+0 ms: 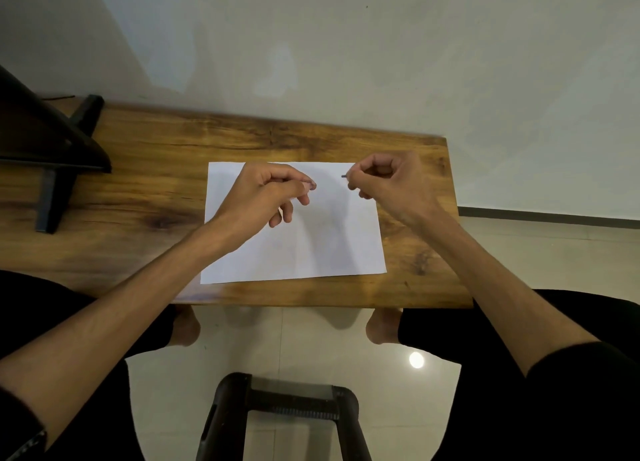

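At the left edge of the frame a dark stand [52, 142] sits on the wooden table [138, 183]. A white paper [311, 253] lies flat mid-frame. Above it the left hand [263, 194] presses thumb to forefinger; whether anything is between them I cannot tell. Just right of it, not touching, the right hand [388, 180] pinches a small grey stub [344, 176] over the paper's upper right corner.

A small grey stub [344, 176] pokes out sideways from the pinched fingertips of my right hand [384, 178], pointing left, over a white sheet of paper [311, 249]. A tiny greyish piece [313, 184], too blurred to identify, sits pinched at the fingertips of my left hand [266, 190]. The sheet lies flat on the wooden table [138, 183].
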